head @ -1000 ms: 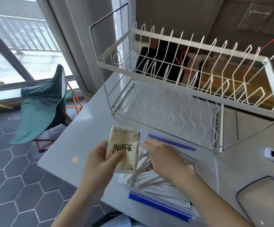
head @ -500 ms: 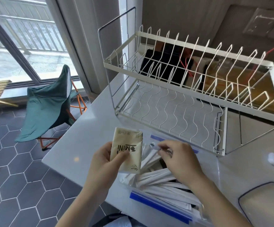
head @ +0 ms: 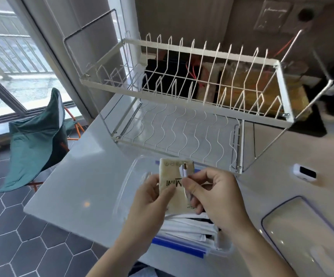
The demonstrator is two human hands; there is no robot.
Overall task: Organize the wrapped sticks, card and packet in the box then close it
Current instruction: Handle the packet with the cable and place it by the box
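Note:
My left hand [head: 151, 198] grips a beige packet [head: 172, 180] printed MINI, held upright above the clear plastic box [head: 128, 182] with blue clips. My right hand [head: 216, 196] pinches a white wrapped stick [head: 184, 176] and holds it against the front of the packet. Several more white wrapped sticks [head: 186, 226] lie in the box below both hands. No card shows.
A white wire dish rack [head: 182, 116] stands just behind the box. The clear box lid [head: 302, 234] lies at the right on the counter, with a small white device [head: 305, 172] beyond it. The counter's edge runs at the left, above a tiled floor and a green folding chair [head: 34, 140].
My right hand has lifted one wrapped stick out of the box and brought it up against the packet. The left hand still holds the packet in about the same place.

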